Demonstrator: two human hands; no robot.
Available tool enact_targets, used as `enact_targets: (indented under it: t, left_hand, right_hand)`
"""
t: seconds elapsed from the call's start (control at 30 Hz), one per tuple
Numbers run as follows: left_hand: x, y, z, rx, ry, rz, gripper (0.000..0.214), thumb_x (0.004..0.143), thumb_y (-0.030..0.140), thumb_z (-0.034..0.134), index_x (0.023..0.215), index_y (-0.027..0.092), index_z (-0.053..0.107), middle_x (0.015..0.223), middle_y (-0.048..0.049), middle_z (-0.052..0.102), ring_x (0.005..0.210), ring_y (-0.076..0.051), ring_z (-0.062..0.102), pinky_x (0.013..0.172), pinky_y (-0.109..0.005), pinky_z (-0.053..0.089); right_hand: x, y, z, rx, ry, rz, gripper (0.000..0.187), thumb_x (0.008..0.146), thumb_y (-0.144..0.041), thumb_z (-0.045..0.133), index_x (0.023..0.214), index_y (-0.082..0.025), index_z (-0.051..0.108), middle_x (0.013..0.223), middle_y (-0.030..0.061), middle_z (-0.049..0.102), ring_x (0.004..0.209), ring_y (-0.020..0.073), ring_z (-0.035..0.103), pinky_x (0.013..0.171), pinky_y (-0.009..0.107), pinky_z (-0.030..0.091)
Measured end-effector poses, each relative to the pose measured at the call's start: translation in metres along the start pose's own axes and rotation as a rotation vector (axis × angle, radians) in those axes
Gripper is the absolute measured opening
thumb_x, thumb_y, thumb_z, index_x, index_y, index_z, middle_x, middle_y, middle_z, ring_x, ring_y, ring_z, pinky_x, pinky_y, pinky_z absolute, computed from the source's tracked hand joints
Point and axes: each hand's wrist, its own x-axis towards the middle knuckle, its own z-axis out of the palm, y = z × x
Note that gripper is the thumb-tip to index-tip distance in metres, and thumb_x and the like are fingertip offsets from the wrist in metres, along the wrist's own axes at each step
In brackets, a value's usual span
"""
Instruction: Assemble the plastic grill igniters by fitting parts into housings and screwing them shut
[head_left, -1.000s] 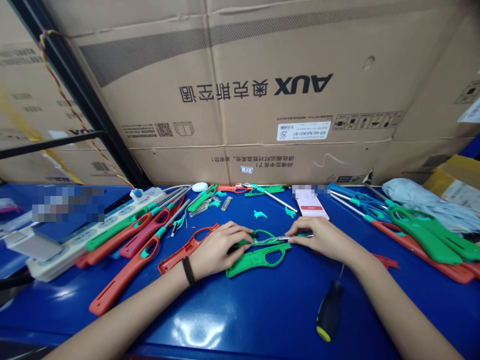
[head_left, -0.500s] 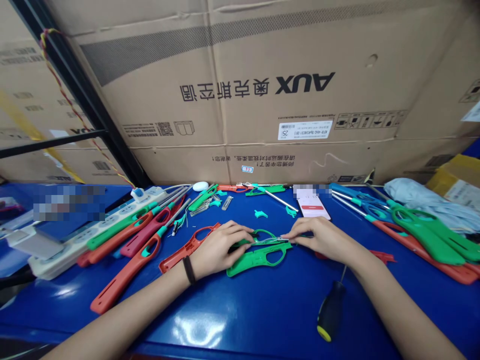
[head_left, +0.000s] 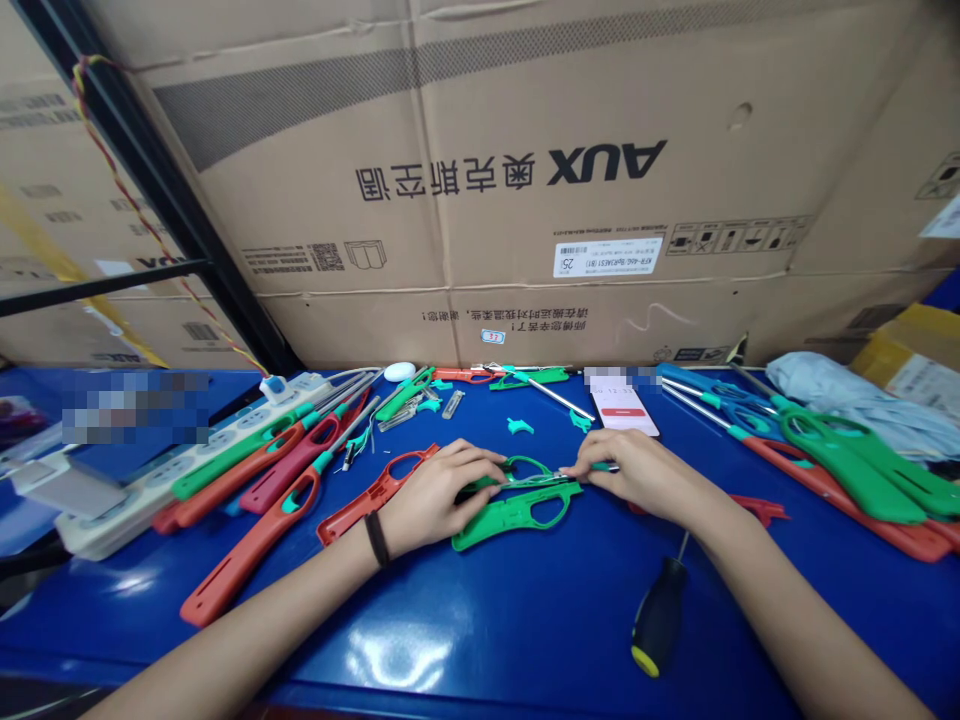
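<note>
We read an upside-down "AUX 奥克斯空调" on the cardboard carton [head_left: 480,170] at twelve o'clock, and "25" on its white label [head_left: 609,256].

This is a small assembly workshop in a storage area: a blue workbench [head_left: 540,590] stands against stacked AUX cardboard cartons [head_left: 525,130]. A screwdriver [head_left: 660,620], power strip [head_left: 105,530] and plastic lighter housings [head_left: 247,560] lie on it.
</note>
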Motion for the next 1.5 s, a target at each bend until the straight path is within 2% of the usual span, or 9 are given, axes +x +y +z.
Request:
enact_targets:
  t: [0.17,0.57,0.8,1.0,1.23,1.5]
  left_hand:
    - [-0.0004,-0.0005,0.0000,0.000,0.001,-0.001,0.017,0.091,0.019,0.049,0.100,0.021,0.063,0.112,-0.0047,0.065,0.107,-0.019,0.055,0.092,-0.037,0.045]
    - [-0.0005,-0.0010,0.0006,-0.004,0.003,0.004,0.016,0.091,0.018,0.049,0.099,0.020,0.062,0.112,-0.0052,0.065,0.108,-0.019,0.056,0.093,-0.037,0.045]
    - [-0.0005,-0.0008,0.0000,-0.014,-0.006,0.005,0.016,0.090,0.017,0.050,0.100,0.021,0.062,0.111,-0.0049,0.065,0.108,-0.019,0.055,0.093,-0.037,0.045]
    - [-0.0007,-0.0020,0.0000,-0.024,-0.007,0.004,0.016,0.090,0.018,0.050,0.100,0.022,0.062,0.111,-0.0045,0.065,0.107,-0.019,0.055,0.091,-0.037,0.046]
    - [-0.0009,-0.0023,-0.0001,-0.018,-0.010,0.005,0.016,0.091,0.018,0.050,0.101,0.021,0.062,0.111,-0.0046,0.065,0.107,-0.019,0.055,0.092,-0.036,0.045]
    - [-0.0009,-0.0018,-0.0004,-0.023,-0.006,0.009,0.016,0.091,0.018,0.050,0.101,0.022,0.063,0.111,-0.0046,0.065,0.108,-0.019,0.056,0.092,-0.037,0.045]
  right_hand:
    - [0.0013,0.0001,0.0016,-0.003,0.010,-0.005,0.019,0.080,-0.015,0.055,0.079,-0.023,0.072,0.087,0.0030,0.068,0.081,0.0192,0.063,0.073,0.030,0.047]
    - [-0.0018,-0.0033,0.0038,0.073,-0.014,0.023,0.017,0.084,-0.031,0.057,0.088,-0.023,0.072,0.092,0.0043,0.068,0.083,0.0202,0.062,0.073,0.030,0.047]
    - [-0.0034,-0.0026,0.0037,0.136,-0.019,0.020,0.018,0.085,-0.032,0.057,0.092,-0.025,0.072,0.096,0.0035,0.068,0.087,0.0196,0.062,0.077,0.030,0.046]
    - [-0.0020,0.0011,0.0053,0.252,-0.037,0.058,0.016,0.080,-0.033,0.061,0.091,-0.022,0.065,0.086,0.0023,0.068,0.081,0.0185,0.063,0.071,0.028,0.047]
    - [-0.0038,0.0001,0.0035,0.284,-0.047,0.069,0.020,0.085,-0.038,0.055,0.092,-0.023,0.066,0.092,0.0028,0.070,0.086,0.0192,0.063,0.076,0.029,0.047]
    - [-0.0043,-0.0017,0.0009,0.212,-0.048,0.018,0.028,0.090,-0.042,0.047,0.097,-0.026,0.069,0.102,0.0035,0.068,0.095,0.0216,0.061,0.084,0.032,0.045]
